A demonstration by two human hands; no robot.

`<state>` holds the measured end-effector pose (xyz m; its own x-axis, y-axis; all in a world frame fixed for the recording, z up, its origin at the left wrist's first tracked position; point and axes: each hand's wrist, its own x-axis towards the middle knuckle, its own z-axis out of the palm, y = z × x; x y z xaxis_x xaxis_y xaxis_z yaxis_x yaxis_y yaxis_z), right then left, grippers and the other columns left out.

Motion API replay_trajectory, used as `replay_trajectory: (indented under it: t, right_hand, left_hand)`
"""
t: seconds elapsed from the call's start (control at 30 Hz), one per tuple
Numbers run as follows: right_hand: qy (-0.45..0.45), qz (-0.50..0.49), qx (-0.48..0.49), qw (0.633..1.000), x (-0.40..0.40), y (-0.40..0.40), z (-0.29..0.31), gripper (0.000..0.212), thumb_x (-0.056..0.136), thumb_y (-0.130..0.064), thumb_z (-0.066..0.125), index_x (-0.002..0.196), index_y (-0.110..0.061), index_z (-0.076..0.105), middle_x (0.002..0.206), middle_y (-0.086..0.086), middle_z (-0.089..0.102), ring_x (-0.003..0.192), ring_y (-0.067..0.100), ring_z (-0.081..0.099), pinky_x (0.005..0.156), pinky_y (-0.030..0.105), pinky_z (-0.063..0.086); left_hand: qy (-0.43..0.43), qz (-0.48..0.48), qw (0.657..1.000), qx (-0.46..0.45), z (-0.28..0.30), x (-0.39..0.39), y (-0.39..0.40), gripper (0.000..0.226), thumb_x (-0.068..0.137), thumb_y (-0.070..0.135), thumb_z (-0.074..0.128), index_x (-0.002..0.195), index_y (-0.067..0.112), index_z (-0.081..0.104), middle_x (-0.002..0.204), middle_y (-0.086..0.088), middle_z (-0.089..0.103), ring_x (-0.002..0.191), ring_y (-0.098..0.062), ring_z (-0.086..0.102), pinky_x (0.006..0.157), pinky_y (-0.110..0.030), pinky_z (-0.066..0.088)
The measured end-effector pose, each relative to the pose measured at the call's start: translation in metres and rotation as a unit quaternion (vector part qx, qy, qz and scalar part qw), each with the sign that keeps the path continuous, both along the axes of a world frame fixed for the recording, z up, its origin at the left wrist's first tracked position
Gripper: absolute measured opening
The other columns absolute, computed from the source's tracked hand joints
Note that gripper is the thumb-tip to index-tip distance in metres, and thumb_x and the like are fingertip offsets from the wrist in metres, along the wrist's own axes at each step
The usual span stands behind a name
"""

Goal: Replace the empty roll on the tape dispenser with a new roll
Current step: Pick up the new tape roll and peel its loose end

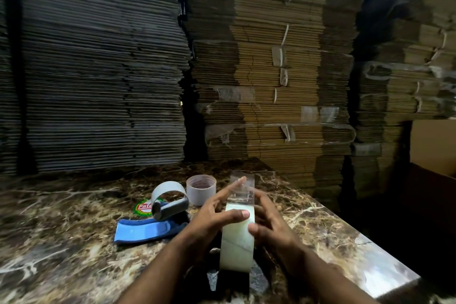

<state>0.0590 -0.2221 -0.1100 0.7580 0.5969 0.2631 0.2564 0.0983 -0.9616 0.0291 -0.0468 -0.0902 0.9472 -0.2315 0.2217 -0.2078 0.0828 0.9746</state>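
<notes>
New tape roll (237, 242) upright on edge near worktop (74, 249) front, pinched between both grips: left hand (217, 219) and right hand (269, 224) steady sides, likely so freed end (243, 186) stays lifted clear. Beyond, dispenser (158, 217) lying unloaded; empty core (201, 189) set aside behind.

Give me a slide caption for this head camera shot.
Both hands, left hand and right hand, peel a strip from the new tape roll beside the tape dispenser.

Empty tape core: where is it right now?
In the head view the empty tape core stands upright on the marble table, just beyond the left hand and right of the tape dispenser.
</notes>
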Motion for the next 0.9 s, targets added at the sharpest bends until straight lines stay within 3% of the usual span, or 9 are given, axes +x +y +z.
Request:
replay_trajectory:
  t: [0.13,0.3,0.47,0.6,0.67,0.73,0.8,0.83,0.9]
  right_hand:
    - [-0.02,0.043,0.021,0.999,-0.008,0.005,-0.005,0.083,0.07,-0.028,0.084,0.139,-0.042,0.04,0.134,0.013,0.06,0.123,0.036,0.058,0.1,0.061,0.046]
    - [-0.031,0.013,0.015,0.999,-0.006,0.005,-0.007,0.09,0.066,-0.022,0.084,0.141,-0.042,0.038,0.13,0.015,0.062,0.12,0.035,0.061,0.1,0.062,0.046]
    - [-0.019,0.021,0.041,0.999,-0.007,0.004,-0.006,0.081,0.069,-0.016,0.08,0.136,-0.044,0.046,0.13,0.008,0.064,0.12,0.031,0.061,0.096,0.052,0.052]
    - [0.001,0.02,0.053,0.998,-0.009,0.004,-0.004,0.085,0.067,-0.016,0.081,0.14,-0.038,0.044,0.128,0.006,0.065,0.118,0.029,0.063,0.09,0.047,0.055]
    - [0.015,0.025,0.064,0.998,-0.011,0.004,-0.002,0.083,0.066,-0.014,0.081,0.139,-0.036,0.046,0.126,0.006,0.066,0.117,0.029,0.064,0.088,0.046,0.056]
    - [0.011,0.024,0.066,0.997,-0.012,0.003,-0.001,0.082,0.065,-0.015,0.08,0.137,-0.034,0.047,0.124,0.004,0.068,0.114,0.026,0.066,0.083,0.04,0.057]
    - [0.008,0.018,0.064,0.998,-0.012,0.003,0.0,0.082,0.063,-0.018,0.08,0.137,-0.032,0.047,0.122,0.003,0.068,0.112,0.023,0.066,0.081,0.037,0.058]
    - [0.009,0.015,0.063,0.998,-0.012,0.003,-0.001,0.084,0.062,-0.019,0.081,0.137,-0.032,0.046,0.123,0.005,0.068,0.113,0.023,0.066,0.083,0.039,0.058]
    - [0.013,0.01,0.063,0.998,-0.01,0.003,-0.002,0.086,0.061,-0.02,0.082,0.137,-0.033,0.046,0.125,0.009,0.066,0.113,0.026,0.065,0.087,0.043,0.058]
  left_hand:
    - [0.012,0.002,1.0,-0.003,-0.001,0.002,0.002,0.071,0.071,0.022,0.076,0.135,0.04,0.052,0.129,-0.005,0.066,0.116,-0.027,0.064,0.093,-0.042,0.052]
    - [0.002,0.011,1.0,0.007,0.0,0.002,0.001,0.065,0.072,0.023,0.074,0.133,0.033,0.054,0.124,-0.013,0.067,0.114,-0.033,0.064,0.094,-0.047,0.052]
    - [-0.006,0.027,1.0,0.013,0.002,-0.002,-0.003,0.049,0.074,0.02,0.071,0.123,0.023,0.062,0.119,-0.014,0.07,0.11,-0.034,0.066,0.089,-0.046,0.051]
    - [0.003,0.035,0.999,0.007,-0.003,0.003,0.0,0.067,0.067,0.027,0.077,0.131,0.029,0.056,0.122,-0.011,0.07,0.111,-0.032,0.067,0.099,-0.054,0.048]
    - [0.012,0.065,0.998,-0.006,-0.006,0.005,0.0,0.077,0.059,0.034,0.082,0.131,0.031,0.053,0.121,-0.01,0.071,0.107,-0.029,0.069,0.097,-0.054,0.05]
    - [0.004,0.123,0.992,-0.004,-0.008,0.006,-0.002,0.086,0.052,0.049,0.082,0.131,0.028,0.054,0.121,-0.01,0.07,0.102,-0.025,0.071,0.09,-0.05,0.056]
    - [-0.036,0.193,0.98,-0.035,-0.008,0.006,-0.003,0.084,0.054,0.055,0.074,0.128,0.019,0.057,0.105,-0.005,0.074,0.077,-0.016,0.073,0.061,-0.035,0.058]
    - [-0.073,0.227,0.97,-0.052,-0.008,0.006,-0.002,0.077,0.058,0.053,0.069,0.125,0.015,0.059,0.092,-0.006,0.074,0.058,-0.015,0.066,0.046,-0.028,0.05]
    - [-0.147,0.279,0.947,-0.06,-0.007,0.002,0.001,0.06,0.069,0.048,0.062,0.116,0.011,0.062,0.071,-0.016,0.066,0.042,-0.016,0.047,0.039,-0.022,0.035]
